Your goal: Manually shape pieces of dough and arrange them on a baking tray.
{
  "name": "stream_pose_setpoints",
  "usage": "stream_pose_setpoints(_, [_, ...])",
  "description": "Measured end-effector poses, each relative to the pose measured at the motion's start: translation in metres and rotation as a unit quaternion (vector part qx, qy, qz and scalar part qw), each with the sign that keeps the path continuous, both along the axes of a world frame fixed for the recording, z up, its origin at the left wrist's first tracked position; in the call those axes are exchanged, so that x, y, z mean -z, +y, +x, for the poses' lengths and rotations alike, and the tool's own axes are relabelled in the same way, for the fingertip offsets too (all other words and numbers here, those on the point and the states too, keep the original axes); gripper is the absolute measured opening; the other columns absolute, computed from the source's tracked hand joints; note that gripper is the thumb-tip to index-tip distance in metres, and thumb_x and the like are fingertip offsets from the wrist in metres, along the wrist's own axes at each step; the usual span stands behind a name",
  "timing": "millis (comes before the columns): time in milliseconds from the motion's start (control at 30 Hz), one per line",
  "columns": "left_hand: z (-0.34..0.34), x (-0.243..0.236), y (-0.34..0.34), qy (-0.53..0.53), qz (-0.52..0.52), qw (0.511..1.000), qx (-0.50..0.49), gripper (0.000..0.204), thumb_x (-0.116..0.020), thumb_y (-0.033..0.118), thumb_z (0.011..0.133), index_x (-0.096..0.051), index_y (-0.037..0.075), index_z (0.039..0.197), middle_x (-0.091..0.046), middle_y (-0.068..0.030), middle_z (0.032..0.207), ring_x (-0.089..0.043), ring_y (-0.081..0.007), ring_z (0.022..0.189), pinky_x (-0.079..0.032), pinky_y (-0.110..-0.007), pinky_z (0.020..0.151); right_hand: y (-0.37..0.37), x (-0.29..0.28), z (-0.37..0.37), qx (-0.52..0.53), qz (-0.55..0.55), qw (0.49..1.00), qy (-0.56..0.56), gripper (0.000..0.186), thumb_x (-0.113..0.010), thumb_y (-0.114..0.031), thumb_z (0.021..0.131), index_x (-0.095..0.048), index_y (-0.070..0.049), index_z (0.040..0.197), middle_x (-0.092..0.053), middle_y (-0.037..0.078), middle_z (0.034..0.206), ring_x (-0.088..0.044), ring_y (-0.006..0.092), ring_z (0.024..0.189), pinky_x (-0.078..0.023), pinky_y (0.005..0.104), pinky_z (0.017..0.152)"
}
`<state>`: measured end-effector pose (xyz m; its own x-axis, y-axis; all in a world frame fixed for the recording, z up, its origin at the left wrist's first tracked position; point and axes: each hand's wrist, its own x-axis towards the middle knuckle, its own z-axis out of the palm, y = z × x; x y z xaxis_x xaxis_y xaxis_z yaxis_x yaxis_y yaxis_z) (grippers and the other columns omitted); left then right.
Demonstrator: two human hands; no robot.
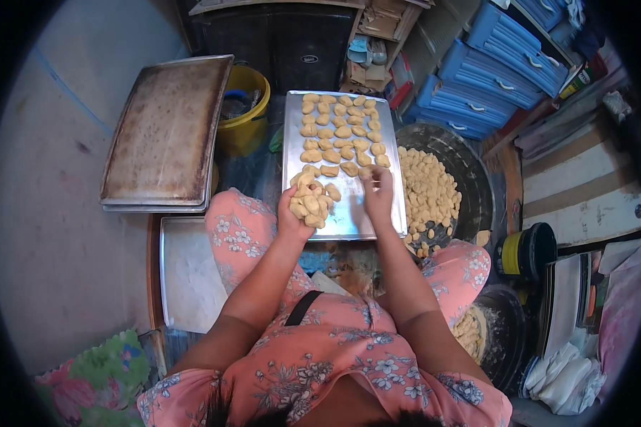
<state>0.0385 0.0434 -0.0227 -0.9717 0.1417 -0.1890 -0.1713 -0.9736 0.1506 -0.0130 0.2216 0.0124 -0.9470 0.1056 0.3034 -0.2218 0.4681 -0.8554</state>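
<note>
A silver baking tray lies in front of me, its far part covered with rows of pale yellow dough pieces. Over the tray's near left side, my left hand is curled around a heaped clump of dough pieces. My right hand is at the right end of the nearest row, fingers bent down around a single dough piece, partly hidden by the fingers. The near right part of the tray's surface is bare metal.
Right of the tray, a wide black basin holds many more dough pieces. Browned baking trays are stacked at left beside a yellow bucket. Blue drawers stand at the far right. A dark bucket and a second basin sit nearer.
</note>
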Motion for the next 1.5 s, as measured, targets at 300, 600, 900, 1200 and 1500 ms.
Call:
stream_pose_setpoints(300, [0.004, -0.016, 0.007, 0.015, -0.009, 0.999, 0.028, 0.041, -0.049, 0.039, 0.085, -0.056, 0.002, 0.103, -0.058, -0.018, 0.101, -0.059, -0.029, 0.093, -0.052, -0.037, 0.078, 0.039, 0.051, -0.061, 0.033, 0.189, 0.981, 0.041, 0.042, -0.043, -0.007, 0.089, -0.043, 0.006, 0.129, -0.046, 0.026, 0.129, -0.042, 0.0368, 0.123, -0.033, 0.0389, 0.104])
stream_pose_setpoints(600, [-0.002, -0.037, -0.02, 0.005, 0.047, 0.998, -0.046, 0.041, -0.051, 0.038, 0.085, -0.056, 0.001, 0.101, -0.059, -0.0172, 0.099, -0.059, -0.0301, 0.094, -0.051, -0.041, 0.077, 0.006, 0.002, -0.011, 0.008, 0.139, 0.99, 0.018, 0.029, -0.05, -0.007, 0.084, -0.054, 0.002, 0.111, -0.055, 0.018, 0.109, -0.05, 0.0359, 0.104, -0.04, 0.0443, 0.09])
stream_pose_setpoints(900, [-0.011, -0.027, -0.024, 0.005, 0.064, 0.995, -0.077, 0.038, -0.053, 0.035, 0.085, -0.057, 0.005, 0.108, -0.06, -0.0094, 0.1, -0.055, -0.0314, 0.102, -0.047, -0.046, 0.084, -0.042, 0.009, 0.009, -0.168, 0.152, 0.974, -0.004, 0.018, -0.055, -0.003, 0.08, -0.057, 0.0, 0.097, -0.054, 0.017, 0.095, -0.053, 0.0349, 0.094, -0.044, 0.0421, 0.082])
stream_pose_setpoints(1200, [-0.009, -0.028, -0.025, 0.001, 0.062, 0.995, -0.08, 0.037, -0.053, 0.033, 0.086, -0.056, 0.005, 0.11, -0.06, -0.0081, 0.1, -0.055, -0.0306, 0.101, -0.047, -0.046, 0.084, -0.028, -0.018, 0.026, -0.172, 0.22, 0.958, 0.067, 0.021, -0.057, -0.007, 0.08, -0.06, -0.002, 0.1, -0.058, 0.015, 0.095, -0.054, 0.0322, 0.096, -0.044, 0.0413, 0.084])
stream_pose_setpoints(1500, [-0.007, -0.03, -0.012, 0.04, 0.044, 0.998, -0.002, 0.038, -0.052, 0.03, 0.085, -0.054, 0.001, 0.109, -0.059, -0.0115, 0.099, -0.056, -0.0296, 0.097, -0.049, -0.041, 0.081, 0.005, -0.018, 0.026, -0.236, 0.193, 0.951, -0.052, 0.017, -0.053, -0.01, 0.082, -0.067, -0.006, 0.09, -0.062, 0.013, 0.091, -0.058, 0.0299, 0.09, -0.047, 0.0387, 0.081])
